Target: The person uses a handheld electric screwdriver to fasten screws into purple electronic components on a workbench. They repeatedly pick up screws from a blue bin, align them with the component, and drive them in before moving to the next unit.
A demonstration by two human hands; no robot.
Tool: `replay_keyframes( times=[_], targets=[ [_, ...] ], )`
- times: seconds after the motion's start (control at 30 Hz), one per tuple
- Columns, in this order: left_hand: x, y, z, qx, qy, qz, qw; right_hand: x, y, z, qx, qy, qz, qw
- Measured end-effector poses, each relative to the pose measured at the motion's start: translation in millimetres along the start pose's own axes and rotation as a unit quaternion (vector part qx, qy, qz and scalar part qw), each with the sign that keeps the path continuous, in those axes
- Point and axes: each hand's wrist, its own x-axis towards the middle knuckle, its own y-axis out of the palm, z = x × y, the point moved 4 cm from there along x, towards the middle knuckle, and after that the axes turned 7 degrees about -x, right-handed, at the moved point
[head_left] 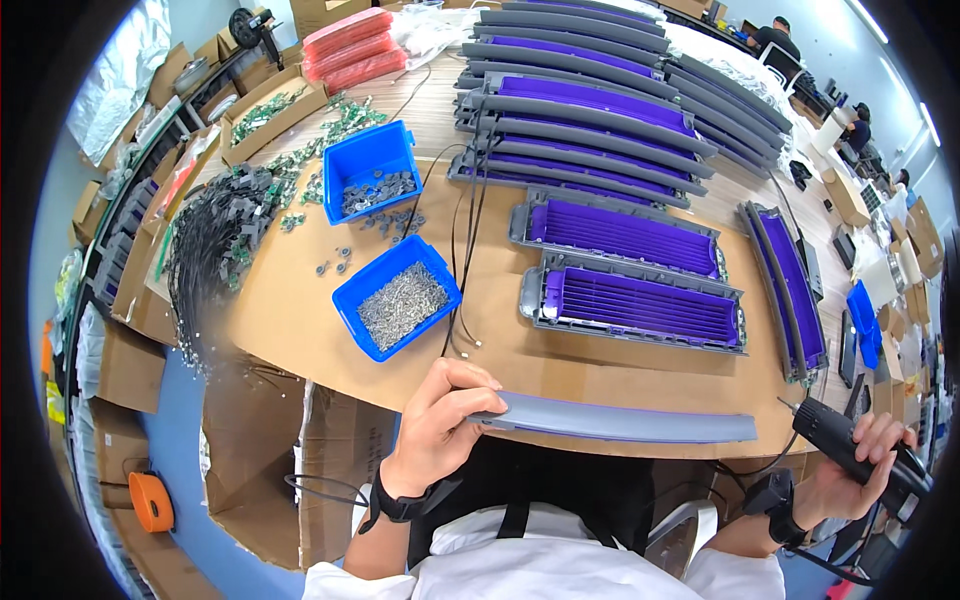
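Observation:
My left hand [440,425] grips the left end of a long, slightly curved grey panel [620,422], seen nearly edge-on above the table's front edge. At the right, my right hand [868,465] is wrapped round a black electric screwdriver [830,435], its thin bit pointing up and left, apart from the panel. Beyond the panel lie two grey housings with purple slats, a nearer one [645,305] and a farther one [625,235]. A blue bin of small screws [382,352] sits left of them, and behind it another blue bin [365,155] holds small grey round parts.
Many similar grey and purple housings [590,95] are stacked at the back; another [795,290] lies at the right. Dark cables [470,230] hang near the bins. Black wires [205,240] and green circuit boards [350,115] crowd the left. Cardboard boxes [255,450] stand below.

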Motion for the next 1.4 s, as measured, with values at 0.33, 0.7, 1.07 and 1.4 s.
replay_keyframes(
  times=[0.33, 0.7, 1.07, 1.4],
  targets=[
    [0, 1, -1, 0.016, -0.04, 0.007, 0.999, -9, -17, -3, 0.039, 0.043, -0.027, 0.998],
    [14, 12, 18, 0.073, -0.228, -0.011, 0.971, 4, 55, -38, -0.082, 0.24, 0.05, 0.966],
    [20, 14, 29, 0.128, -0.172, 0.047, 0.976, 9, 67, -53, 0.076, 0.247, 0.123, 0.958],
    [24, 1, 25, 0.081, -0.195, 0.073, 0.975, 62, 142, -26, 0.184, 0.149, 0.291, 0.927]
  ],
)
